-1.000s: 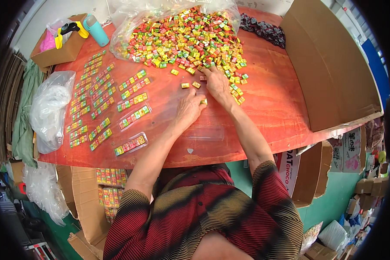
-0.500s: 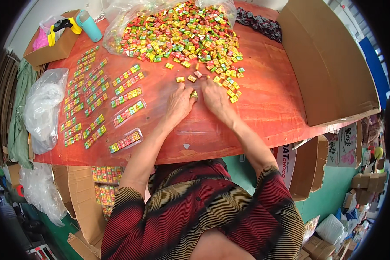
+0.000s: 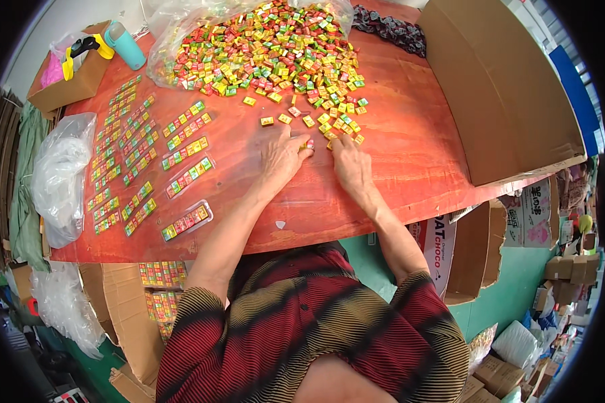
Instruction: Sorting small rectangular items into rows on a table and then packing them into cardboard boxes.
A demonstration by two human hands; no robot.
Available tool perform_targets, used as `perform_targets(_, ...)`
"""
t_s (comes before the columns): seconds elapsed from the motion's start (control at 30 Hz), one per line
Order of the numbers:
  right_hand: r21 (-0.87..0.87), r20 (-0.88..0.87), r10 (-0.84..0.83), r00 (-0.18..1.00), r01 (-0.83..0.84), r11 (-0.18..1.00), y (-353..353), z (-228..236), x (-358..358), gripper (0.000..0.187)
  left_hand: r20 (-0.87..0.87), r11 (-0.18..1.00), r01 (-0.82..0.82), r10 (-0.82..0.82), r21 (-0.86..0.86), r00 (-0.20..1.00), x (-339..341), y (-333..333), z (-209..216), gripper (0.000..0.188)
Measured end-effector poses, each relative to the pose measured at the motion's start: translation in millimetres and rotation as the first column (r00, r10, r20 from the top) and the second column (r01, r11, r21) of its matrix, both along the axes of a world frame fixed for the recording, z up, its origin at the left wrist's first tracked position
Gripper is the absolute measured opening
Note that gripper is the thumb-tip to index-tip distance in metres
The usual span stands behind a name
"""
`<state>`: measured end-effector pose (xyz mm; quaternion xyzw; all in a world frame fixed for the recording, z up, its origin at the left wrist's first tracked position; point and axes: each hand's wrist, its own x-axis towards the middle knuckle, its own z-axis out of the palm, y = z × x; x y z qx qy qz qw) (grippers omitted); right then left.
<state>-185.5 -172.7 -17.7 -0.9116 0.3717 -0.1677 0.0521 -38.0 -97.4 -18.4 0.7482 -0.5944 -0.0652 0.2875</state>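
My left hand [image 3: 284, 160] is closed, its thumb and fingertips pinching small coloured blocks [image 3: 307, 144] that look like wrapped sweets; the fingers partly hide them. To its right, my right hand [image 3: 353, 168] has its fingers drawn together over a small yellow block [image 3: 330, 144] at the near end of the loose ones. A few single blocks, one of them yellow [image 3: 267, 121], lie just beyond my left hand. Past both hands spreads a big heap of red, yellow and green blocks [image 3: 269, 54], spilling out of a clear plastic bag [image 3: 161, 60].
Rows of blocks [image 3: 185, 153] line the red table [image 3: 396, 134] on the left, the nearest in a clear tray [image 3: 210, 209]. A large cardboard box [image 3: 504, 94] stands at right. Far left are a turquoise bottle [image 3: 126, 46], a small carton [image 3: 67, 91] and a plastic bag [image 3: 60, 174].
My right hand has moved right, away from my left, onto the yellow block by the heap's near end. A red and white piece now shows at my left fingertips. The view has shifted slightly.
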Motion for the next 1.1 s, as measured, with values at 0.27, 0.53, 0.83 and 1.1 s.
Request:
perform_targets(0.27, 0.192, 0.132, 0.036, 0.991, -0.061, 0.980, 16.3, -0.8, 13.6, 0.021, -0.038, 0.998, 0.068, -0.068, -0.009, 0.997, 4.8, 9.5, -2.7, 0.028)
perform_targets(0.53, -0.083, 0.046, -0.122, 0.991, 0.125, 0.989, -21.1, -2.1, -1.7, 0.011, 0.002, 0.993, 0.064, -0.064, -0.096, 0.998, 2.8, 8.7, -8.7, 0.030)
perform_targets(0.83, 0.001, 0.079, -0.049, 0.996, 0.049, 0.999, 5.6, -0.7, 9.7, 0.016, -0.006, 0.993, 0.088, -0.089, -0.074, 0.996, 7.9, 11.8, -5.1, 0.030)
perform_targets(1.1, 0.010, 0.248, -0.187, 0.951, 0.191, 0.982, -50.1, 1.1, 13.6, 0.015, -0.014, 0.992, 0.087, -0.088, -0.086, 0.996, 5.1, 9.5, -2.8, 0.030)
